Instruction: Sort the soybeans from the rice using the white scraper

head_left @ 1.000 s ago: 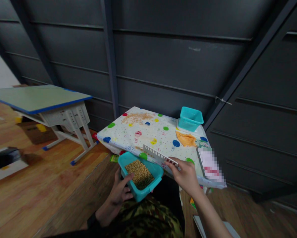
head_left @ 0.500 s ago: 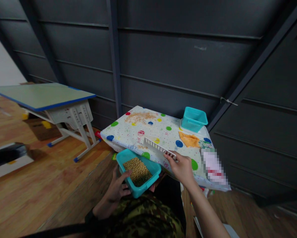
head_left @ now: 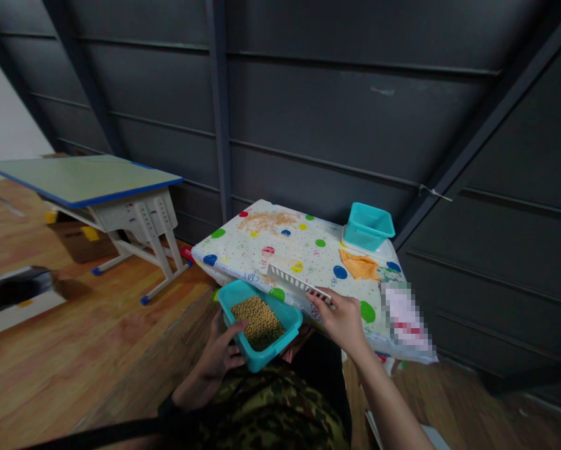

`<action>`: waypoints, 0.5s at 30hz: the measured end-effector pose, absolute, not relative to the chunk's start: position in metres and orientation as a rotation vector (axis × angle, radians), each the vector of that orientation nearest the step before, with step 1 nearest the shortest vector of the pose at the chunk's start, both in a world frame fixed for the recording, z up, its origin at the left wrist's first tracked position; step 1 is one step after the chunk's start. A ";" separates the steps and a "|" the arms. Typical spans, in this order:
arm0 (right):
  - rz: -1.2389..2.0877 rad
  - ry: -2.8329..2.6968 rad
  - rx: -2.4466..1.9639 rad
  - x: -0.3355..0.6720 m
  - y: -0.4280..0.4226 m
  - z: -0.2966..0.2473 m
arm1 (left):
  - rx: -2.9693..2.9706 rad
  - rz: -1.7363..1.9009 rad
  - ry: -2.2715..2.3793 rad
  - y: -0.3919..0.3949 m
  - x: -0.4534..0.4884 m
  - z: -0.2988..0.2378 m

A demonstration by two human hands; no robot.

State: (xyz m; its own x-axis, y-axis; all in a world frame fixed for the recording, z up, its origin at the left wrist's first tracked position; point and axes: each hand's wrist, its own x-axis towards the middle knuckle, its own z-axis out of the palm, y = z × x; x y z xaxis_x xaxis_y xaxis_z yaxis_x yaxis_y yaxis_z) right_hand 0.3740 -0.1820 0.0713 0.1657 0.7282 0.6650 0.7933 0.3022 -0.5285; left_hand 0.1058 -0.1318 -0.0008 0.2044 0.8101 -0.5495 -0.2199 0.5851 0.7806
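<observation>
My left hand (head_left: 221, 347) grips the near left side of a teal plastic bin (head_left: 292, 320), its thumb over the rim. Inside the bin lie many round yellowish beans (head_left: 260, 319). The bin sits just below the front edge of the table (head_left: 242, 253), which has a white cloth printed with coloured balloons. In my right hand (head_left: 339, 312) is a white slotted plastic strip (head_left: 289, 279), pinched at its right end. The strip's lower edge is close over the cloth near the table's front edge. A few tan crumbs (head_left: 269, 279) show beside its left end.
Tan crumbs (head_left: 268, 222) are spread on the far left of the cloth. At the back right stands a second teal bin (head_left: 369, 226), with an orange cloth (head_left: 359, 265) before it. A green-topped desk (head_left: 85, 178) stands left; a dark panelled wall (head_left: 318, 112) rises behind.
The slotted strip has moved slightly left and down, closer to the table's front edge. The left hand still grips the bin.
</observation>
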 end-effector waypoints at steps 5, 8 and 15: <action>-0.013 -1.552 -1.440 0.367 -0.191 0.078 | 0.614 0.801 1.147 -0.129 0.104 -0.003; -0.018 -1.498 -1.446 0.366 -0.186 0.081 | 0.629 0.802 1.156 -0.128 0.104 -0.003; 0.104 -1.474 -1.446 0.361 -0.167 0.078 | 0.627 0.817 1.166 -0.132 0.103 0.003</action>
State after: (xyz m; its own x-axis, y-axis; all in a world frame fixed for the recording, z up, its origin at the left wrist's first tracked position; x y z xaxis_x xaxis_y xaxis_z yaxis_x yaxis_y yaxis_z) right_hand 0.3611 -0.1669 0.0779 0.2461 0.7804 0.5748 0.6918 0.2740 -0.6681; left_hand 0.1034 -0.1317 0.0033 0.1754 0.8226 -0.5409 -0.2279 0.5684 0.7905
